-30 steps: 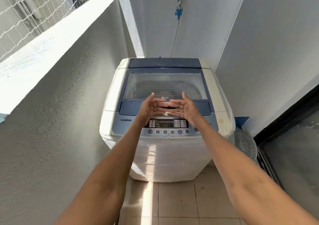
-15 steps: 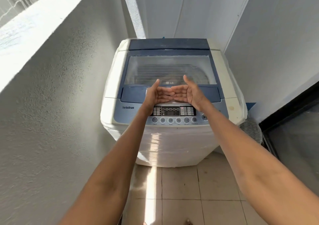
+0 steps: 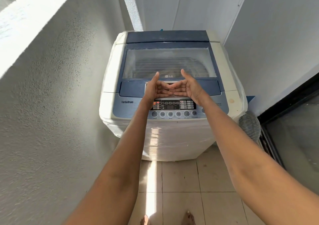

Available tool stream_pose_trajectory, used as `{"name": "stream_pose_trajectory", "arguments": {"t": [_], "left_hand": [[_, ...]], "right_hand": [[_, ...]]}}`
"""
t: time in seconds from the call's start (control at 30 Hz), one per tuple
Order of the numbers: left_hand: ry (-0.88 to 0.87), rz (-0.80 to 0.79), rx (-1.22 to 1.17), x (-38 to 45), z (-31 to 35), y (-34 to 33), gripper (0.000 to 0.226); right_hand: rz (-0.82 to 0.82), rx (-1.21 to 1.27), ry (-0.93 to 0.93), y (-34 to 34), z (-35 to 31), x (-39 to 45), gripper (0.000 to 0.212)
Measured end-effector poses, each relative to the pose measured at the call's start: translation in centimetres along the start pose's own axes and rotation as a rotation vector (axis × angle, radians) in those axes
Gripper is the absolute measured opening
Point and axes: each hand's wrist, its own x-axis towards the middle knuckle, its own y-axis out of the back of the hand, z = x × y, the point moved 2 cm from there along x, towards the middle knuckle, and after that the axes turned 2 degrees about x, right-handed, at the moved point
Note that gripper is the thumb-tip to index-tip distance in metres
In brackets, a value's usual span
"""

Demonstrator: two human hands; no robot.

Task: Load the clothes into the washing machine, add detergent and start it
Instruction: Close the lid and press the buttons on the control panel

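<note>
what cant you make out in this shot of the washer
- Drum contents: head view, the closed lid window is hazy.
- Lid handle: head view, hidden behind the left hand and right hand.
- Control panel labels: too small to read.
- Striped cloth: partly behind the washing machine.

1. Two bare forearms reach in from the bottom edge toward the washing machine [image 3: 172, 90]; no sleeve, cuff or glove shows anywhere along them.
2. The left hand [image 3: 156, 89] wears no ring, and its wrist, seen just in front of the machine's control panel [image 3: 174, 105], carries no watch or band.
3. The right hand [image 3: 189, 87] is likewise unadorned, with short nails.
4. Below the machine, on the tiled floor [image 3: 181, 178], the toes of two bare feet [image 3: 189, 218] show, without shoes or socks.
</note>
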Motion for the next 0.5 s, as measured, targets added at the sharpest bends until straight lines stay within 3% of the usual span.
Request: {"name": "stream_pose_trajectory", "arguments": {"t": [0.5], "left_hand": [[0.014, 0.016, -0.072, -0.15, 0.38, 0.32, 0.067]], "right_hand": [[-0.031, 0.083, 0.011, 0.41, -0.17, -0.27, 0.073]]}}
